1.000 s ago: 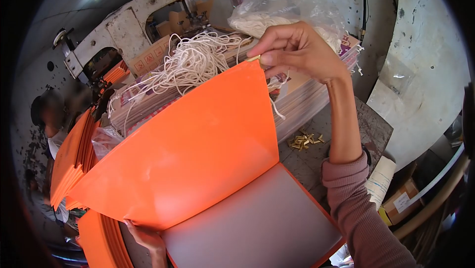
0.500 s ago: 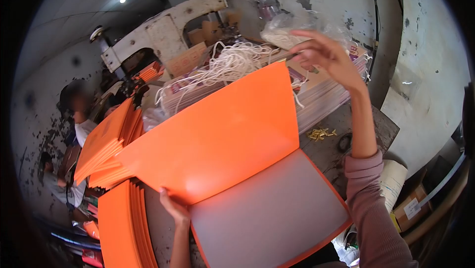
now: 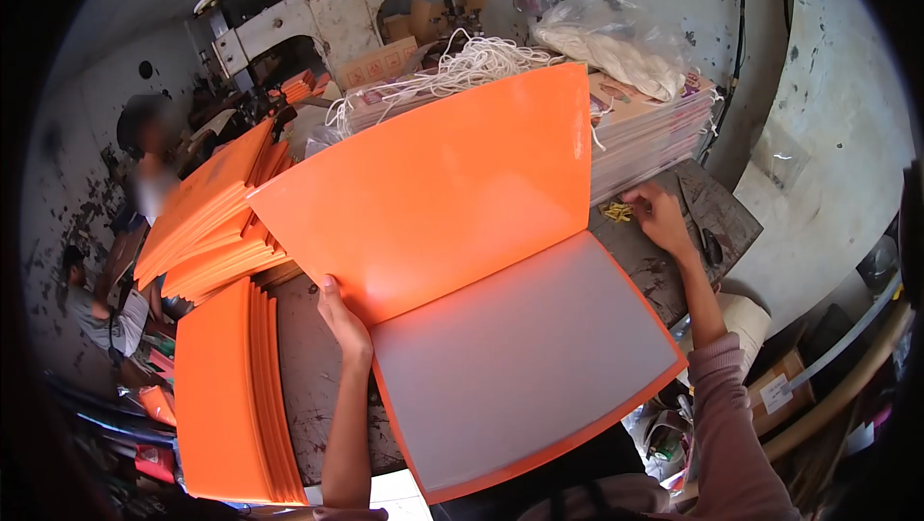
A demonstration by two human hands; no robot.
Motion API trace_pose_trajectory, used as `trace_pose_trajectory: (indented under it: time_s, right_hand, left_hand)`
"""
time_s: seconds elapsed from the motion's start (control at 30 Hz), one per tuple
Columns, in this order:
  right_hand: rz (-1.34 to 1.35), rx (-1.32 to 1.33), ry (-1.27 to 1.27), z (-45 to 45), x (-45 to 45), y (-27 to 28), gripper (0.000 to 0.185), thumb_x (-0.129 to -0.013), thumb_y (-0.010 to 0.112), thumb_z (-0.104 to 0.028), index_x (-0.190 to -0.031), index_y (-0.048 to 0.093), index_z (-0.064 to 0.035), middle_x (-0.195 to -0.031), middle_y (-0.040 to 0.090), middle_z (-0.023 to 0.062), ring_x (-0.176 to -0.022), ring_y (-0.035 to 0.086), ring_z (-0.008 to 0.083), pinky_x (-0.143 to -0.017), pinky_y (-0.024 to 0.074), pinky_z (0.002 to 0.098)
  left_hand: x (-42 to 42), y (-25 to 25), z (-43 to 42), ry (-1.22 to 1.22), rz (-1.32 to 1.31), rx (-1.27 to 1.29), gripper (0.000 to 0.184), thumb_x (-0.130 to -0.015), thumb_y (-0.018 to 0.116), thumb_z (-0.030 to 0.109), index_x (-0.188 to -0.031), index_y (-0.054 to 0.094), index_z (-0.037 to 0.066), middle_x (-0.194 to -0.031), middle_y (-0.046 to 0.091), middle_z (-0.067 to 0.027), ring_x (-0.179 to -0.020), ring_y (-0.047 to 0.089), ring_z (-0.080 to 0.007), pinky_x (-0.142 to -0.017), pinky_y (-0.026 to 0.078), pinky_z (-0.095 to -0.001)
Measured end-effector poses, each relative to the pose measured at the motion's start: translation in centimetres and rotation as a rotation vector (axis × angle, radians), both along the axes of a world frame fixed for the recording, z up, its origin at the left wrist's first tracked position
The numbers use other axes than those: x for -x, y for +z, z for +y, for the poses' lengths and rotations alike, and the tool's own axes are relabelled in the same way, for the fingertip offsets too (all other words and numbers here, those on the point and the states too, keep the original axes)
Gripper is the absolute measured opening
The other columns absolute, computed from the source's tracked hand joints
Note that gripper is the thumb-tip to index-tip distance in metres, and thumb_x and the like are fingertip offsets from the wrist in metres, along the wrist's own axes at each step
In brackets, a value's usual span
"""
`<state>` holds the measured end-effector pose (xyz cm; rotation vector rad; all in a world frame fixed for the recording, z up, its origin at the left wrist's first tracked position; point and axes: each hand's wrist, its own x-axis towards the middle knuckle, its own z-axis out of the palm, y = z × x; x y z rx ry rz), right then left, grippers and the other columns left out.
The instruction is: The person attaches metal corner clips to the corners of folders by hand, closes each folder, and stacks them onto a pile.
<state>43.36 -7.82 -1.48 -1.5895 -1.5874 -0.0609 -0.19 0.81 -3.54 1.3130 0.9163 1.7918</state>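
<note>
Both my hands are working: the right hand (image 3: 662, 218) is resting at the clips (image 3: 616, 211), fingers bent, whether pinching one I cannot tell; the left hand (image 3: 345, 324) is gripping the folder (image 3: 472, 252), which is lying open between them. Beyond my right fingers, cardboard (image 3: 650, 141) is lying piled; left of my left fingers, an orange stack (image 3: 214, 391) is sitting.

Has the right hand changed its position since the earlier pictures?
Yes. Judged against the table, the right hand has come down from near the raised orange cover's top corner to the small brass-coloured pieces lying there.
</note>
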Motion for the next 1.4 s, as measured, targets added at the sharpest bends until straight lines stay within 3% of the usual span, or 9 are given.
trace_pose_trajectory:
  time_s: [0.2,0.53,0.93,1.1,1.17,1.2,1.27,1.33,1.4]
  right_hand:
    - [-0.245,-0.105,-0.085,-0.3,0.5,-1.6,0.016,-0.070,0.052,0.006,-0.079,0.060,-0.0047,-0.077,0.054,0.0108,-0.077,0.053,0.0312,-0.067,0.0413,0.0402]
    - [-0.290,-0.076,-0.029,-0.1,0.5,-2.0,0.012,-0.071,0.060,-0.002,-0.081,0.061,-0.0090,-0.080,0.053,0.0054,-0.082,0.051,0.0258,-0.069,0.0387,0.0386]
    - [-0.383,0.026,-0.068,-0.4,1.4,-1.1,0.029,-0.072,0.059,-0.003,-0.100,0.059,-0.0092,-0.082,0.054,0.0053,-0.083,0.049,0.0248,-0.073,0.0354,0.0369]
    - [-0.129,-0.136,-0.030,-0.1,1.5,-1.1,0.034,-0.074,0.051,0.007,-0.106,0.056,-0.0033,-0.082,0.051,0.0117,-0.079,0.051,0.0268,-0.071,0.0398,0.0363]
    - [-0.044,-0.124,-0.038,-0.4,2.0,-0.4,0.034,-0.075,0.049,0.008,-0.108,0.055,-0.0028,-0.081,0.050,0.0115,-0.078,0.053,0.0245,-0.069,0.0418,0.0345]
    - [0.046,-0.118,-0.045,-0.6,2.1,-0.2,0.035,-0.077,0.048,0.008,-0.109,0.054,-0.0023,-0.081,0.049,0.0113,-0.077,0.056,0.0223,-0.067,0.0438,0.0328]
    - [0.102,-0.115,0.036,-0.1,0.6,-1.2,0.031,-0.080,0.048,0.006,-0.109,0.054,-0.0004,-0.082,0.051,0.0099,-0.078,0.058,0.0198,-0.067,0.0453,0.0304]
    - [0.161,-0.106,0.115,-0.2,0.4,-0.9,0.028,-0.082,0.048,0.004,-0.110,0.053,0.0016,-0.082,0.052,0.0085,-0.079,0.060,0.0174,-0.067,0.0468,0.0280]
    - [0.740,0.036,0.236,-0.5,1.2,0.5,0.022,-0.085,0.049,-0.001,-0.106,0.054,0.0064,-0.086,0.056,0.0090,-0.083,0.061,0.0177,-0.071,0.0484,0.0254]
  left_hand:
    - [-0.6,0.0,0.0,0.060,-0.046,0.089,0.051,-0.092,0.038,0.041,-0.112,0.047,-0.005,-0.109,0.051,-0.0085,-0.102,0.046,-0.0149,-0.090,0.034,-0.0282]
    - [-0.3,0.1,0.0,0.030,-0.028,0.023,0.048,-0.092,0.038,0.040,-0.102,0.051,-0.006,-0.101,0.054,-0.0075,-0.096,0.046,-0.0137,-0.086,0.034,-0.0277]
    - [-1.4,1.1,-0.8,0.086,-0.059,0.031,0.041,-0.093,0.038,0.036,-0.093,0.051,-0.003,-0.091,0.054,-0.0045,-0.090,0.045,-0.0113,-0.085,0.034,-0.0259]
    - [-1.2,0.3,-0.5,0.175,-0.093,0.081,0.041,-0.093,0.038,0.035,-0.093,0.051,-0.003,-0.091,0.054,-0.0046,-0.089,0.045,-0.0114,-0.085,0.033,-0.0260]
    - [-0.3,-0.1,-0.5,0.076,0.012,0.181,0.056,-0.092,0.038,0.041,-0.122,0.036,-0.007,-0.127,0.038,-0.0121,-0.117,0.035,-0.0181,-0.099,0.026,-0.0311]
    - [-0.5,0.0,-0.5,0.073,0.011,0.185,0.056,-0.092,0.038,0.041,-0.122,0.036,-0.007,-0.127,0.038,-0.0121,-0.117,0.035,-0.0181,-0.099,0.026,-0.0311]
    - [-1.3,0.6,-0.4,0.108,-0.067,0.000,0.042,-0.093,0.037,0.036,-0.093,0.051,-0.004,-0.091,0.054,-0.0053,-0.089,0.045,-0.0115,-0.084,0.033,-0.0262]
    - [-1.2,0.7,-0.5,0.105,-0.052,0.009,0.042,-0.094,0.037,0.035,-0.093,0.051,-0.004,-0.091,0.054,-0.0055,-0.089,0.045,-0.0115,-0.084,0.034,-0.0262]
    - [-1.2,0.8,-0.6,0.099,-0.030,0.014,0.041,-0.094,0.037,0.035,-0.094,0.051,-0.004,-0.091,0.054,-0.0056,-0.090,0.045,-0.0115,-0.083,0.034,-0.0262]
